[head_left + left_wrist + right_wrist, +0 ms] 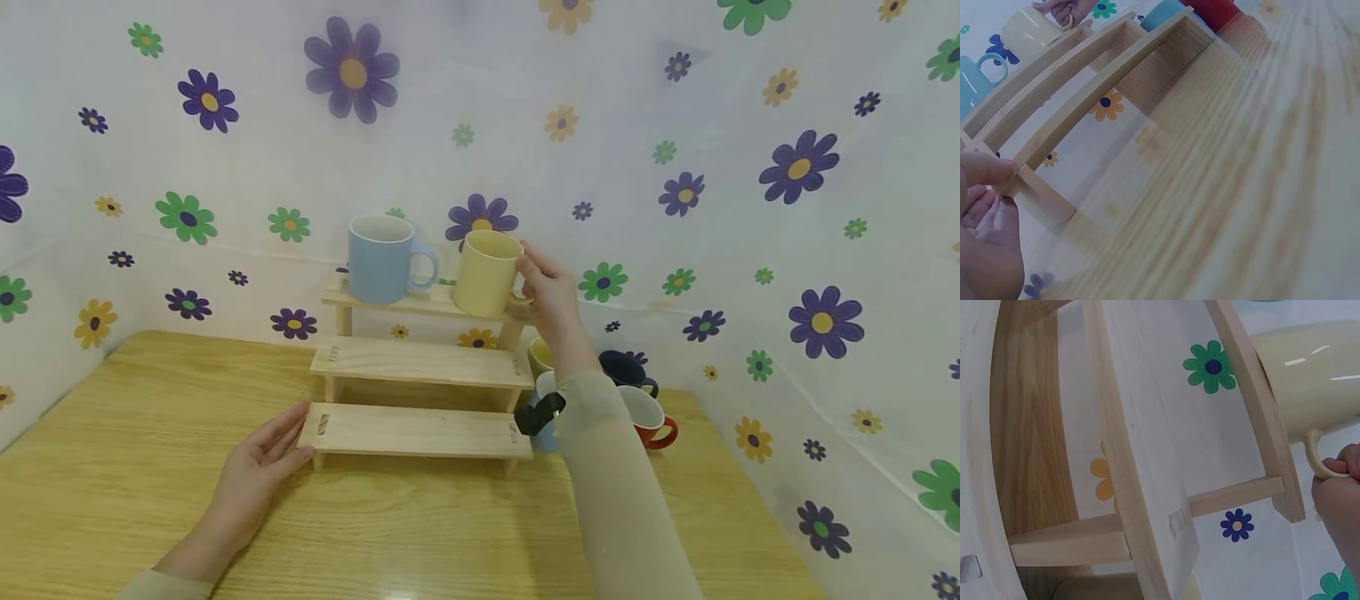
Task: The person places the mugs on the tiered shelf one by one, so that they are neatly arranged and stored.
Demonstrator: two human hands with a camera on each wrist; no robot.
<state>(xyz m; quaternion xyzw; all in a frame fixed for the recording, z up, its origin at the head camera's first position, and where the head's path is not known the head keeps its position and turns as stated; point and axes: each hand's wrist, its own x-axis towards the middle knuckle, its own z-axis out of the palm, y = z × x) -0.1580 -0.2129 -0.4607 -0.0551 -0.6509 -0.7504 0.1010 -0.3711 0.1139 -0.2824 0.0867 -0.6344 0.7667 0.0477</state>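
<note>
My right hand [551, 296] grips the handle of a pale yellow mug [486, 275] at the right of the top tier of a three-step wooden shelf [427, 431]. In the right wrist view, the fingers curl round the mug's handle [1314, 456], and its base meets the top board. A light blue mug [380, 262] stands upright to its left on that tier, handle pointing right. My left hand [251, 475] holds the left end of the lowest step; in the left wrist view, thumb and fingers [1007, 215] pinch its corner.
Right of the shelf, partly behind my right arm, stand a dark blue mug [621, 367], a red mug [658, 433] with white inside, another yellow mug [540, 354] and another light blue mug [546, 437]. A flowered cloth [480, 167] hangs behind the wooden table [375, 533].
</note>
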